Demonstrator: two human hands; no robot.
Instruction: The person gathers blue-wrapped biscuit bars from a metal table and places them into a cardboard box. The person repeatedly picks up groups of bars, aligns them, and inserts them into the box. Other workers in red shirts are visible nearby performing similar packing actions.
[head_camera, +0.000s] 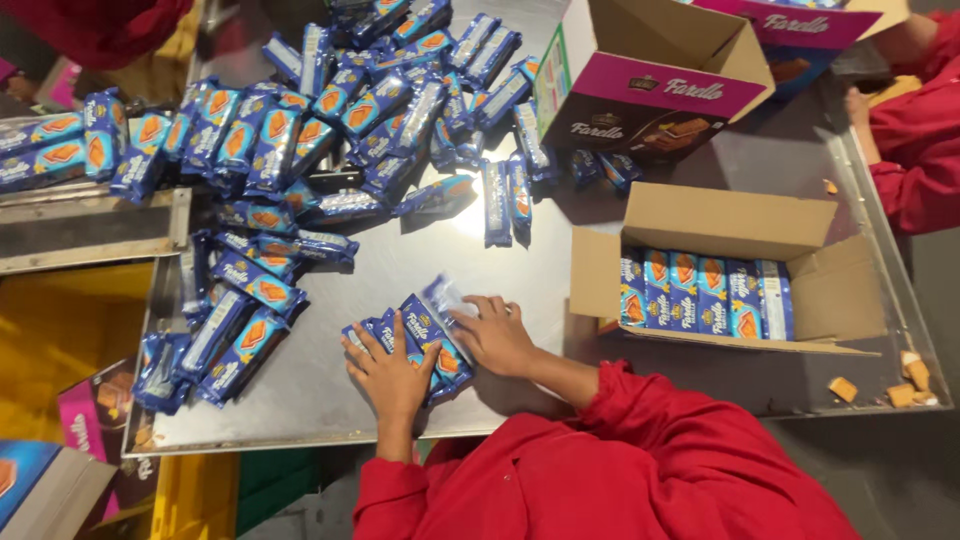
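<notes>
A small bunch of blue biscuit packets (425, 330) lies on the steel table (420, 255) near its front edge. My left hand (390, 378) grips the bunch from the left, fingers spread over the packets. My right hand (497, 335) holds it from the right side, fingertips on the top packet. Both my sleeves are red. To the right, an open brown carton (730, 215) holds a row of the same blue packets (700, 295) standing on edge.
A big loose pile of blue packets (300, 130) covers the table's left and back. A second carton (650, 85), brown with pink sides, stands open at the back. Another person's red sleeve (915, 150) is at the far right. Broken biscuit pieces (905, 385) lie by the right edge.
</notes>
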